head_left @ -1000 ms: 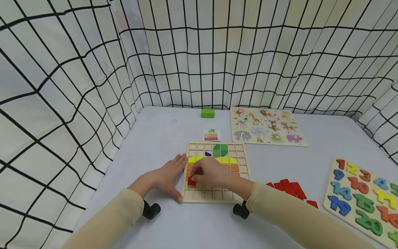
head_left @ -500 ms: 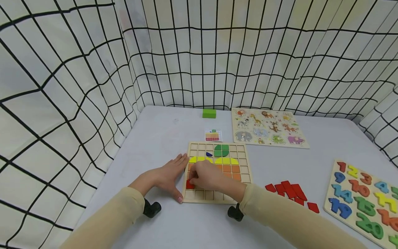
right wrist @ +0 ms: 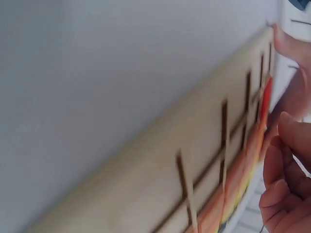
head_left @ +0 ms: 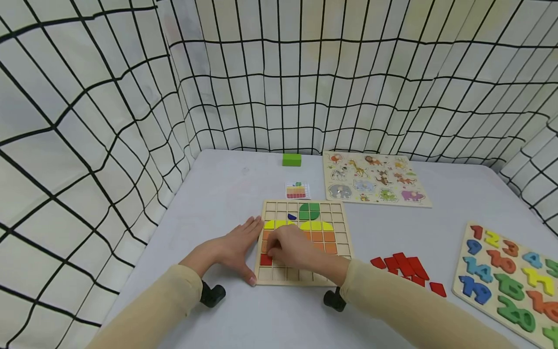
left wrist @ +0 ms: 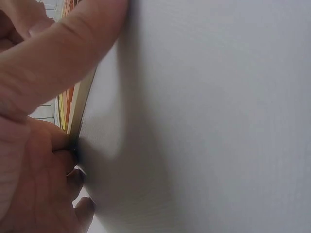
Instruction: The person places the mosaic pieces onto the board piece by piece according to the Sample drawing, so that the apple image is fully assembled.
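A wooden grid board [head_left: 344, 279] lies on the white table, with green, yellow and orange tiles and a small dark blue piece in its cells. A red square tile [head_left: 266, 260] sits in a left-hand cell below the orange tiles. My right hand [head_left: 289, 246] is over the board with curled fingers, the tips right beside the red tile. In the right wrist view, the thumb and index fingertips come close together, with no tile showing between them. My left hand [head_left: 237, 246] spreads along the board's left edge, thumb [left wrist: 73, 46] near the lower corner and fingers near the upper side.
Several loose red tiles [head_left: 405, 265] lie right of the board. Behind it are a small picture card [head_left: 298, 190] and a green block [head_left: 291, 159]. An animal puzzle [head_left: 375, 177] stands back right, a number puzzle [head_left: 501, 286] at far right. Black netting [head_left: 305, 75] surrounds the table.
The red tile, tilted in my right fingers one second ago, now lies flat in its cell. The right fingertips have moved slightly off it. My left hand stays at the board's edge.
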Demonstrator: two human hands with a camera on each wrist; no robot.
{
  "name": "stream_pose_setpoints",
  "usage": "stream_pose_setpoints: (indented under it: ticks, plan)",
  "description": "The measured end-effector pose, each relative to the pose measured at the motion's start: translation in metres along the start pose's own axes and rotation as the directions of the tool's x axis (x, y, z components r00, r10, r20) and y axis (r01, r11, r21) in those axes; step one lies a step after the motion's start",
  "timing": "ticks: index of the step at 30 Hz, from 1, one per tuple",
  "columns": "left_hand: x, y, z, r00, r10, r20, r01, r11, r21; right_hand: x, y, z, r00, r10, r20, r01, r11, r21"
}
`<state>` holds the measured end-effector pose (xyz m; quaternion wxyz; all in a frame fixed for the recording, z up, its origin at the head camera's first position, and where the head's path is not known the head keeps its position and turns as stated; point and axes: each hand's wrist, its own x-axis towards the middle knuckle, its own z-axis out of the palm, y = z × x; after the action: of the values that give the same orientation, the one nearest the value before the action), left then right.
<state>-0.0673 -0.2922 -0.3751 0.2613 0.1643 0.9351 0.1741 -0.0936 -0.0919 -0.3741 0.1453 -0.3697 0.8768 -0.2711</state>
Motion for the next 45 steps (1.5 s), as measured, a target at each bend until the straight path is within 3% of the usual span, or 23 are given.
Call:
stream_pose_setpoints:
  ticks: [4, 8, 12, 15, 20, 26, 34, 41, 45]
  plan:
    - [0.001, 0.003, 0.000, 1.000, -0.007, -0.005, 0.007, 1.000, 0.016, -0.019, 0.021, -0.029, 0.998, 0.066, -0.012, -0.066, 0.998, 0.005]
    - [0.002, 0.006, -0.001, 1.000, -0.019, -0.005, 0.020, 0.999, 0.041, -0.050, 0.062, -0.067, 0.988, 0.156, -0.001, -0.156, 0.987, -0.050]
    - [0.002, 0.006, -0.001, 1.000, -0.030, -0.005, 0.031, 0.998, 0.052, -0.089, 0.108, -0.100, 0.980, 0.199, 0.014, -0.196, 0.973, -0.125]
    - [0.002, 0.005, 0.001, 1.000, -0.031, -0.008, 0.031, 0.998, 0.050, -0.118, 0.137, -0.116, 0.975, 0.215, 0.051, -0.204, 0.965, -0.164]
    - [0.000, 0.003, 0.002, 1.000, -0.028, -0.011, 0.029, 0.999, 0.043, -0.157, 0.167, -0.129, 0.959, 0.255, 0.121, -0.238, 0.962, -0.137]
    - [-0.001, 0.004, 0.002, 1.000, -0.024, -0.015, 0.024, 0.999, 0.032, -0.181, 0.180, -0.130, 0.939, 0.311, 0.150, -0.302, 0.950, -0.077]
    - [0.001, 0.004, 0.002, 1.000, -0.026, -0.014, 0.027, 0.999, 0.029, -0.183, 0.180, -0.123, 0.936, 0.334, 0.109, -0.323, 0.941, -0.101]
    - [-0.002, 0.003, 0.001, 1.000, -0.015, -0.012, 0.016, 1.000, 0.023, -0.183, 0.179, -0.123, 0.945, 0.313, 0.092, -0.300, 0.945, -0.130]
    - [-0.002, 0.005, 0.001, 1.000, -0.017, -0.010, 0.018, 1.000, 0.026, -0.179, 0.175, -0.123, 0.959, 0.283, 0.005, -0.277, 0.940, -0.198]
